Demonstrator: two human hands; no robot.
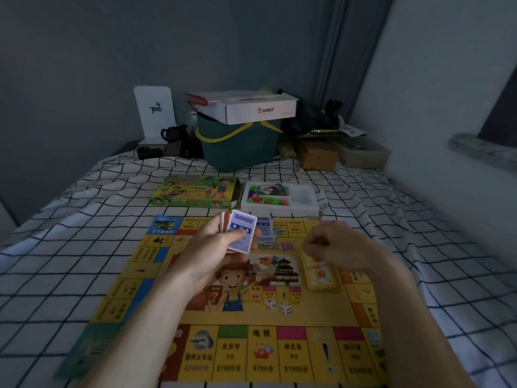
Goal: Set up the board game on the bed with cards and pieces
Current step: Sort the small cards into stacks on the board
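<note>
Your left hand (216, 242) grips a stack of cards (239, 232), thumb pressed across the blue-bordered top card, fingers curled behind the stack. Your right hand (340, 246) hovers above the board with fingers curled inward and fingertips pinched together; whether it holds anything you cannot tell.

Both hands are positioned over the game board (237, 340), which lies flat on the checked bedsheet (70, 247). On the board you have two further card piles: one blue-backed pile (265, 228) just beyond your left hand, and one yellow pile (319, 273) below your right hand.

Beyond the board's far edge stand two containers side by side. The green game box lid (195, 191) lies to the left. The white tray (279, 198) to the right contains small green, pink and orange pieces in its left compartment; its right compartment appears bare.

Further back, a dark green bin (240, 147) with yellow handles carries one white cardboard box (251, 107) on top.
</note>
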